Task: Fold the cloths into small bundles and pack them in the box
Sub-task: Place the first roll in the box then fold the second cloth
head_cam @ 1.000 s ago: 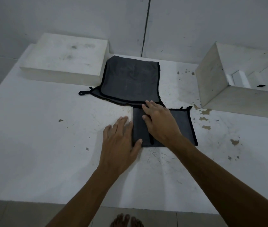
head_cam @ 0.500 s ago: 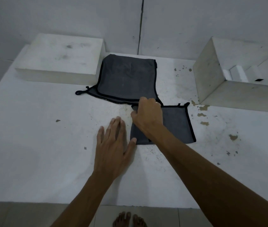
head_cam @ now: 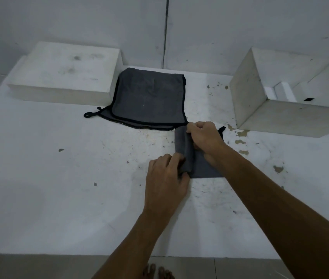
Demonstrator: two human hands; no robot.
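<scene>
A small folded grey cloth with black trim lies on the white table, its left edge lifted and rolled over to the right. My left hand grips the near end of that rolled edge. My right hand grips the far end of it. A stack of flat grey cloths lies behind, toward the wall. The open white box stands at the back right, with white foam pieces inside.
A closed white foam block sits at the back left, touching the cloth stack. The white table is stained, with chipped spots near the box. Its near edge runs along the bottom, with the floor and my toes below.
Both hands went from lying flat on and beside the cloth to gripping its left edge. That edge has been lifted and rolled toward the right.
</scene>
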